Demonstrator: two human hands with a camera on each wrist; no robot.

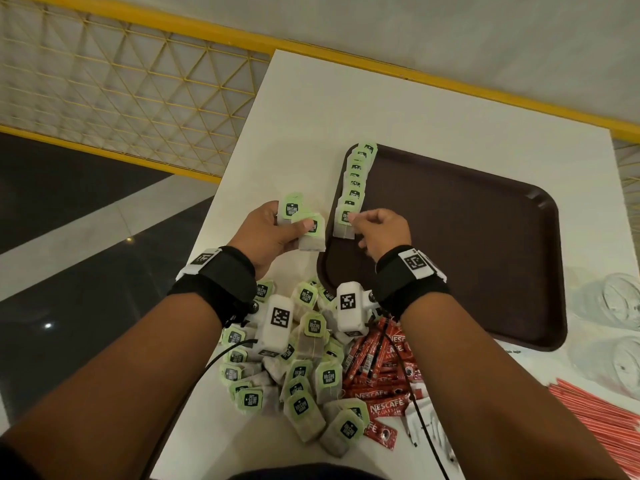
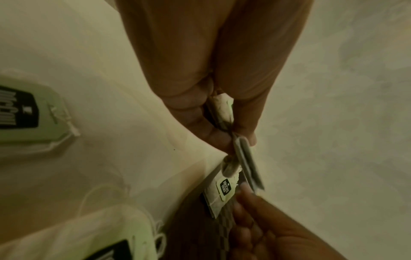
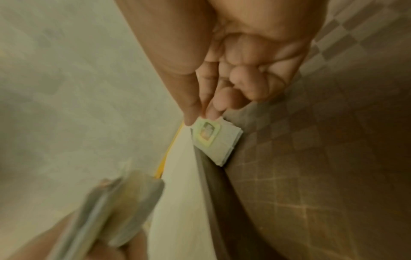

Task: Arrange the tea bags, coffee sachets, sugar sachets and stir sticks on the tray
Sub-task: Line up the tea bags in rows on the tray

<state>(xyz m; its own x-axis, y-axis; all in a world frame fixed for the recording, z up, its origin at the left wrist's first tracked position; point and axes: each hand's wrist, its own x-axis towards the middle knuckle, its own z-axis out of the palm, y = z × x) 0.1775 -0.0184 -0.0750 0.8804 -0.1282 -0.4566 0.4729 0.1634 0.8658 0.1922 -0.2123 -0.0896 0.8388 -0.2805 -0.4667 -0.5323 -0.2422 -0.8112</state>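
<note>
A row of green-tagged tea bags [image 1: 356,178] stands along the left edge of the brown tray [image 1: 467,244]. My right hand [image 1: 354,220] pinches the tag of the nearest tea bag [image 1: 343,226] in that row; in the right wrist view the thumb and forefinger of that hand [image 3: 200,118] meet at the top of this tea bag [image 3: 213,140]. Just left of the tray, above the table, my left hand [image 1: 292,220] grips a few tea bags [image 1: 311,233]. The left wrist view shows those held tea bags [image 2: 224,109] edge-on between thumb and fingers.
A loose pile of tea bags [image 1: 301,372] lies under my wrists near the table's front. Red Nescafe sachets [image 1: 381,379] and white sugar sachets [image 1: 424,424] lie beside it. Red-and-white stir sticks [image 1: 602,420] and clear glasses [image 1: 620,299] are at the right. A yellow railing [image 1: 121,81] runs behind the table.
</note>
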